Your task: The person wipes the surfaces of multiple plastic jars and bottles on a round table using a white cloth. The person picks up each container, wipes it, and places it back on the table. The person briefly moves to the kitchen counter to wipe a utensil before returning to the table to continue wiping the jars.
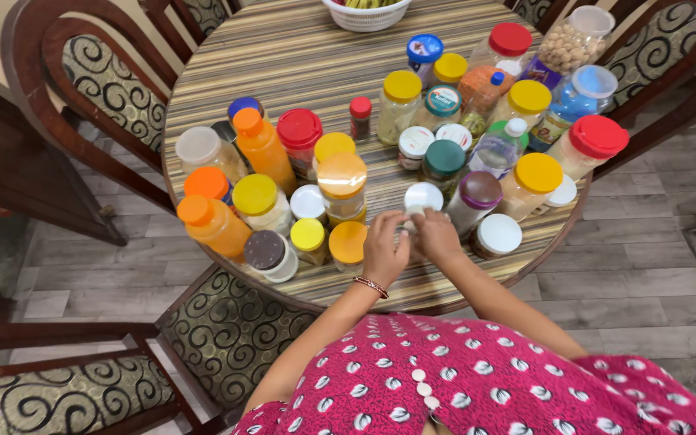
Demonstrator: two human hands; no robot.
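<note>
Both hands, left hand and right hand, grip the white-lidded jar; a careless elbow could topple the crowded purple-lidded jar.

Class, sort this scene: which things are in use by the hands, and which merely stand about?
In use: left hand, right hand, white-lidded jar between them.

Standing about: orange bottles, red-lidded jar, purple-lidded jar, white basket, chairs.

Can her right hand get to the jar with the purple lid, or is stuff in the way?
Probably yes. The right hand rests at the table's near edge, and the purple-lidded jar stands just beyond it with nothing between them.
</note>
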